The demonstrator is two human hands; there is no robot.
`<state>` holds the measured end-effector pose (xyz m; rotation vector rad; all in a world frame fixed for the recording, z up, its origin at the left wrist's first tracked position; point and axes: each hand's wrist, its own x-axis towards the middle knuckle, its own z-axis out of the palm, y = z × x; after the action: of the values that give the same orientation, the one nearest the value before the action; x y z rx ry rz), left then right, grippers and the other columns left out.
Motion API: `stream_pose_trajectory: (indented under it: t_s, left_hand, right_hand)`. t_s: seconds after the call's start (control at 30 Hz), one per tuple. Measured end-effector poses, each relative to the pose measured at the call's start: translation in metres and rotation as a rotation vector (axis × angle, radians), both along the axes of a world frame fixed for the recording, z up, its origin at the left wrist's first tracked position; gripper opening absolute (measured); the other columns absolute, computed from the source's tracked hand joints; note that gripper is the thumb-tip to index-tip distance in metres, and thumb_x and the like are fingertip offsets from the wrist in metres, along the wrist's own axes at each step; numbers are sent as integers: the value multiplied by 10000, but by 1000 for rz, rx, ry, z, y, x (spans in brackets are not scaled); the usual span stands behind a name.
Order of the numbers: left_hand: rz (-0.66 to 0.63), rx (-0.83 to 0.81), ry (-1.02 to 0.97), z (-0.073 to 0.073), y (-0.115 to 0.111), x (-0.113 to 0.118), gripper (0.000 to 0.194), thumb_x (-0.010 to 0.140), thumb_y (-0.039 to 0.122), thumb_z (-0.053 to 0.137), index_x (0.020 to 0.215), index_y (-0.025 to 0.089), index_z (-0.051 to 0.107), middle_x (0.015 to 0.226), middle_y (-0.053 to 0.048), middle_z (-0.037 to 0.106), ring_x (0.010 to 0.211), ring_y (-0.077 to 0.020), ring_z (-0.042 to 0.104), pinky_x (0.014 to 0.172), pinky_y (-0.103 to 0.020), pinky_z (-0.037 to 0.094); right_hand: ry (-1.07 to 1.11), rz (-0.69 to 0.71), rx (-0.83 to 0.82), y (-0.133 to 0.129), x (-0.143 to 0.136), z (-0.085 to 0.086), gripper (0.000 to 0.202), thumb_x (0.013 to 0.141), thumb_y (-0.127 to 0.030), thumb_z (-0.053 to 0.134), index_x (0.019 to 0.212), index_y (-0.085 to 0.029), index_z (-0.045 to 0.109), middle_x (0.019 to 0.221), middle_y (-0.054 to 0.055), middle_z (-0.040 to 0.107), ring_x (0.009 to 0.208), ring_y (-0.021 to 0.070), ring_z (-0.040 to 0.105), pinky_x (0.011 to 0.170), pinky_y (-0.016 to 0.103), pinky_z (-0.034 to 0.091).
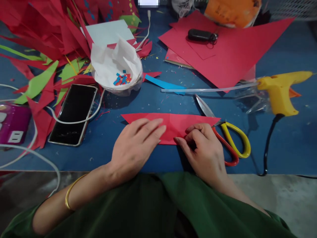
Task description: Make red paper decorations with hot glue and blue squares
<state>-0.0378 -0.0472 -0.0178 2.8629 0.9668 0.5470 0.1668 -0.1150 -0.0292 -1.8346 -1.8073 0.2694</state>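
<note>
A folded strip of red paper (170,127) lies across the blue table near its front edge, with pointed ends at left and right. My left hand (138,145) rests on its left part, palm down, fingers extended. My right hand (205,148) is at the strip's right part, fingers curled, with the thumb and fingers pinching its lower edge. Scissors (223,127) with one red and one yellow handle lie just right of my right hand, partly hidden by it.
Behind the strip stand a paper-lined bowl (117,72) with small cut pieces and a blue strip (163,84). A phone (74,114) and cables lie left. At right are a yellow glue gun (279,91) and red sheets (230,49). Paper scraps (42,82) cover the back left.
</note>
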Motion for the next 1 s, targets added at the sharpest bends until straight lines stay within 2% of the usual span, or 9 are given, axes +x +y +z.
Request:
stream_pose_trajectory:
  t_s: [0.1,0.27,0.33,0.43,0.53,0.6,0.67,0.8,1.0]
  left_hand:
    - [-137,58,82,-3,0,1,356,1004,138,420,1317,180,584,1327,-28,668,1129,-239,580,891,-393,441]
    - [-172,61,122,-6,1,0,389,1000,125,380,1329,171,583,1361,-8,646,1157,-267,560,931,-432,397]
    - [-180,85,120,-7,1,0,378,992,120,390,1302,169,601,1356,-14,648,1161,-270,559,935,-436,397]
    - [-188,118,105,-9,2,0,373,974,111,415,1283,180,612,1351,-16,652,1153,-272,564,936,-438,403]
    - [-187,123,84,-12,2,0,364,964,123,462,1291,191,608,1352,-12,653,1150,-275,570,948,-444,410]
    - [-185,129,69,-13,3,1,353,965,133,481,1288,189,611,1349,-10,655,1149,-275,573,959,-449,416]
    - [-182,133,72,-14,4,2,345,972,140,478,1285,185,616,1348,-12,656,1162,-275,570,974,-455,423]
    - [-151,171,64,-13,-2,1,335,955,114,479,1244,150,646,1311,-47,678,1202,-287,569,1025,-482,422]
    - [-103,161,88,-10,-39,-3,373,977,209,481,1310,100,609,1356,-120,640,1300,-301,537,1123,-494,370]
  right_hand:
    - [-10,0,18,0,0,-2,227,905,-296,645,725,-188,558,889,89,598,824,222,604,706,369,516]
    - [-44,-25,31,1,-2,-5,167,889,-261,640,759,-180,575,860,88,601,756,216,600,672,368,521]
    - [-73,-60,75,-1,-3,-6,70,884,-222,617,873,-153,611,892,115,625,775,232,611,677,375,532]
    - [-187,-116,250,-9,-5,-4,268,892,-170,572,1151,-103,598,1060,182,680,951,286,645,803,430,536]
    - [-282,41,375,-23,-9,-3,420,911,-132,550,1329,-119,522,1163,163,712,1083,270,653,920,425,504]
    - [-302,227,369,-32,-12,-5,446,922,-122,535,1366,-100,503,1195,155,717,1132,246,652,961,392,496]
    - [-331,340,332,-38,-15,-8,439,937,-136,510,1368,-58,508,1230,170,705,1175,247,641,992,388,490]
    - [-399,358,289,-45,-20,-14,448,956,-189,479,1351,18,526,1281,218,669,1217,289,620,1007,435,486]
    - [-458,357,243,-45,-23,-14,426,971,-189,444,1303,48,567,1289,235,659,1204,303,626,1002,461,485]
